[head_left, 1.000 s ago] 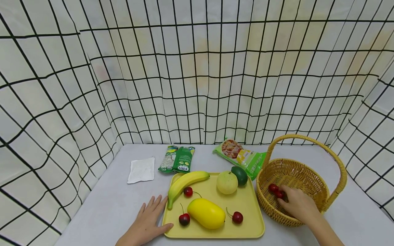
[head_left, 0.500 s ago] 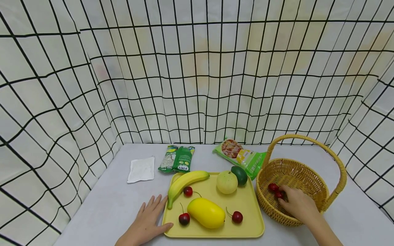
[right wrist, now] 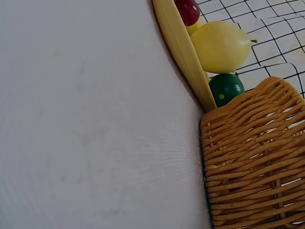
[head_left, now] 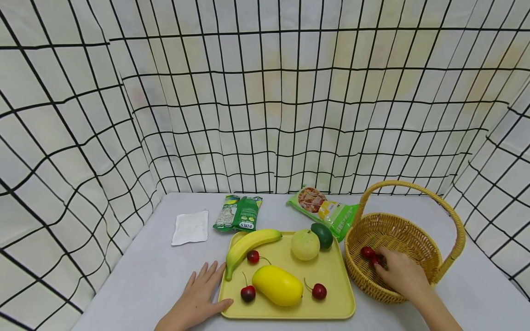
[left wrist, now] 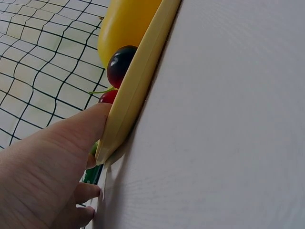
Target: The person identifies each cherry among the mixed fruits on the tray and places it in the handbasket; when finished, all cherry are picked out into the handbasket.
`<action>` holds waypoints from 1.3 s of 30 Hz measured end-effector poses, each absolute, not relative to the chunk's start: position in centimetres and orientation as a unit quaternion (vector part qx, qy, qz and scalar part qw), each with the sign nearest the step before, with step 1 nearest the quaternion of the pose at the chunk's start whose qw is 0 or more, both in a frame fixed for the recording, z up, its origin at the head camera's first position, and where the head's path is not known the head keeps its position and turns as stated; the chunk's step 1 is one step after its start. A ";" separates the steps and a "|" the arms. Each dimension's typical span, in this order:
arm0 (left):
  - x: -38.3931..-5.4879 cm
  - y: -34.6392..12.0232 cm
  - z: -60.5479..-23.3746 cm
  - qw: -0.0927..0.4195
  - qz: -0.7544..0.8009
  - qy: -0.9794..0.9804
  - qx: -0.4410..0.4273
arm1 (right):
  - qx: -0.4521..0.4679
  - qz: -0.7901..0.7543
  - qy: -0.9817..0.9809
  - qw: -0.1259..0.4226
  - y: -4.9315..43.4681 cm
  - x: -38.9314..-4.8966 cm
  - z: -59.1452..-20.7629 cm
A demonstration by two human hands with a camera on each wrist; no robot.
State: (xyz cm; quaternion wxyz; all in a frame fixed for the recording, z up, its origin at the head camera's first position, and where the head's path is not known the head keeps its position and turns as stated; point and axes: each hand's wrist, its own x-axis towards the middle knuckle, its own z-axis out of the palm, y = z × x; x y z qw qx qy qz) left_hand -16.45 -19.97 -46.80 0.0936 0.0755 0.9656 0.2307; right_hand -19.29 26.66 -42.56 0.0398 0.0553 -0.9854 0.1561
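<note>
My left hand point(head_left: 198, 295) lies with its fingers spread at the left side of the yellow tray point(head_left: 335, 294). Its thumb touches the tray rim, as the left wrist view also shows. On the tray are a banana point(head_left: 248, 248), a yellow mango-like fruit point(head_left: 278, 286), a pale green round fruit point(head_left: 305, 245), a dark green fruit point(head_left: 322, 236) and cherries point(head_left: 319, 292). Inside the wicker basket point(head_left: 395, 225), my right hand point(head_left: 401, 273) pinches a cherry point(head_left: 374, 261) between thumb and fingers. Another cherry point(head_left: 366, 252) lies beside it. The basket's wall hides this hand in the right wrist view.
Behind the tray lie a green snack packet point(head_left: 239, 214) and a larger green food bag point(head_left: 325, 211). A white square packet point(head_left: 190, 228) is at the back left. The basket's tall handle point(head_left: 414, 186) arches over it. Black-gridded white cloth point(head_left: 273, 115) encloses the table.
Almost everything is still. The right hand's fingers have shifted slightly on the cherry in the basket, while the left hand keeps its place on the tray's edge.
</note>
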 end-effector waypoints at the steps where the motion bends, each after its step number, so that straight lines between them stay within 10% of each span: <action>1: -16.5 -20.0 -46.8 0.093 0.231 0.965 0.077 | 0.055 0.156 -0.985 0.041 26.6 -19.3 -42.5; 39: -16.4 -20.0 -46.7 0.091 0.223 0.967 0.081 | 0.187 0.117 -0.944 0.247 21.7 -18.5 -40.5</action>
